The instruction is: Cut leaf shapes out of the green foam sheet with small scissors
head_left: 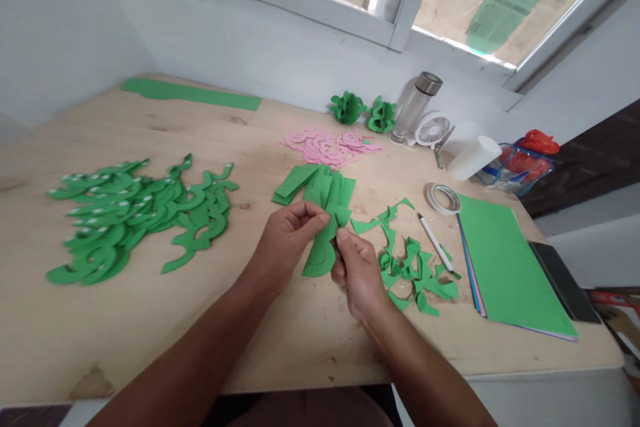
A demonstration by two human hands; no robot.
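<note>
Between my two hands is a folded piece of green paper (319, 257) with a curved outline drawn on it and a rounded lower end. My left hand (289, 233) pinches its upper left side between thumb and fingers. Closed at its right edge, my right hand (359, 267) grips the paper too; its curled fingers are partly hidden. Just beyond lie folded green paper strips (330, 183), fanned out on the table. Curly green offcuts (417, 270) are scattered to the right of my right hand.
Left on the wooden table (165, 340) is a pile of green cutouts (120, 213). Pink cutouts (327, 147), green paper flowers (347, 108), a glass bottle (414, 110) and a fan (433, 129) stand behind. Rightward: tape (443, 199), a marker (435, 242), paper sheets (510, 267).
</note>
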